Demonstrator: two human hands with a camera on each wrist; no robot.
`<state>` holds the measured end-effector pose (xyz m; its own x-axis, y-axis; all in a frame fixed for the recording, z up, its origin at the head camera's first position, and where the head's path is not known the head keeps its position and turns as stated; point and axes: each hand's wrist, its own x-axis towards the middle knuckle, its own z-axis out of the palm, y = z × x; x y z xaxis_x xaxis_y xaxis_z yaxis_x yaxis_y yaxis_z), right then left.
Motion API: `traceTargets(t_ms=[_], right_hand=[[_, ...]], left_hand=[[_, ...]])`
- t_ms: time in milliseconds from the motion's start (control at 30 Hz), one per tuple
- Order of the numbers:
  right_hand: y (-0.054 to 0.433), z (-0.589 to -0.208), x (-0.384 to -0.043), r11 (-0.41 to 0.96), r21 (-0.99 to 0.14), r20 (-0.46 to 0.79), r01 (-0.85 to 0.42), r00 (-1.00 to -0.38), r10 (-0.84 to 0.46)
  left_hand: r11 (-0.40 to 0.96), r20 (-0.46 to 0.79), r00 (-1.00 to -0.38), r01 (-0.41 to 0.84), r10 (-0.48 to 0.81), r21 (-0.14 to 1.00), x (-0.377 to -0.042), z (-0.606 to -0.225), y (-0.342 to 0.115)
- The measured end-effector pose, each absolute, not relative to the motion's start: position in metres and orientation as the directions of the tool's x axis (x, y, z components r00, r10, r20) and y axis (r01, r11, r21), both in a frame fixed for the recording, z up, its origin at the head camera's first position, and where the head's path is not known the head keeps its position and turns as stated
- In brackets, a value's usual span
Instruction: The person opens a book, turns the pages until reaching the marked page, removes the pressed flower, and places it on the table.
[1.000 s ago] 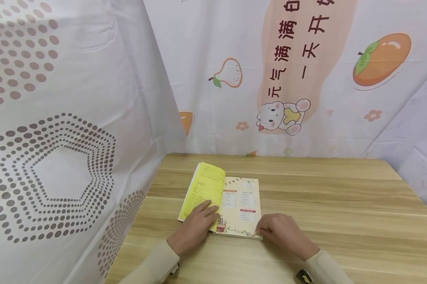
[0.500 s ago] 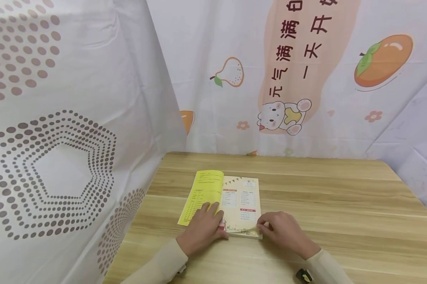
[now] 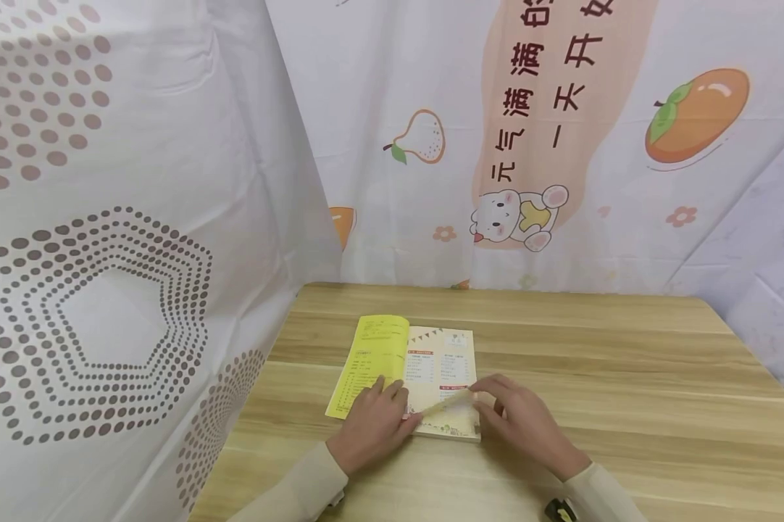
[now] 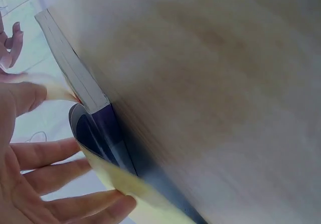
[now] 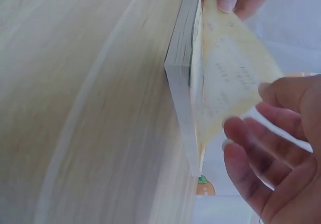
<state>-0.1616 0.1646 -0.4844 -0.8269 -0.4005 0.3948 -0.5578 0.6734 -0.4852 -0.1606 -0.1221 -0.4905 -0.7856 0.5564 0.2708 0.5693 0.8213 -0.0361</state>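
Observation:
A book [image 3: 439, 366] lies open on the table. Its yellow left page [image 3: 374, 351] curves up toward the spine, and a printed contents page faces it on the right. My left hand [image 3: 371, 424] rests on the lower part of the yellow page, fingers spread and thumb at the spine. With thumb and index finger my right hand [image 3: 522, 420] pinches the lower right corner of a cream page [image 5: 228, 66]. That page is bent upward, and more printed paper shows beneath it. The left wrist view shows the book's dark cover [image 4: 108, 133] under the curled page.
The wood-grain table [image 3: 594, 362] extends right of the book and behind it. A white curtain [image 3: 392, 239] with fruit and bear prints hangs along the back edge. A dotted white cloth [image 3: 124, 319] hangs on the left.
My left hand has slid right toward the spine, and the yellow page has settled lower. My right hand has lifted the cream page's lower right corner up and away from me.

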Motion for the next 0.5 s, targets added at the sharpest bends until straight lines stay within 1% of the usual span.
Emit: traceTargets(t_ms=[67,133,200,300,400,500], right_hand=[[0.1654,-0.4866,-0.1614,0.678,-0.473,0.420,-0.563,-0.820,-0.388],[0.1655,-0.4884,-0.1610,0.685,-0.461,0.414,-0.564,-0.819,-0.397],[0.1654,-0.4901,-0.1605,0.688,-0.450,0.381,-0.569,-0.819,-0.428],[0.1656,-0.4921,-0.1586,0.688,-0.441,0.309,-0.576,-0.817,-0.486],[0.1663,-0.4937,-0.1566,0.680,-0.442,0.251,-0.585,-0.808,-0.533],[0.1663,-0.4943,-0.1552,0.673,-0.439,0.221,-0.595,-0.798,-0.561]], left_hand=[[0.816,0.301,-0.770,0.575,0.563,-0.059,-0.1620,-0.4911,-0.1217],[0.818,0.324,-0.761,0.569,0.563,-0.085,-0.1639,-0.4914,-0.1219],[0.826,0.341,-0.759,0.553,0.554,-0.110,-0.1655,-0.4906,-0.1227],[0.838,0.356,-0.765,0.535,0.536,-0.112,-0.1676,-0.4891,-0.1244],[0.847,0.409,-0.759,0.527,0.506,-0.068,-0.1691,-0.4875,-0.1264],[0.848,0.479,-0.750,0.530,0.455,0.024,-0.1699,-0.4871,-0.1292]])
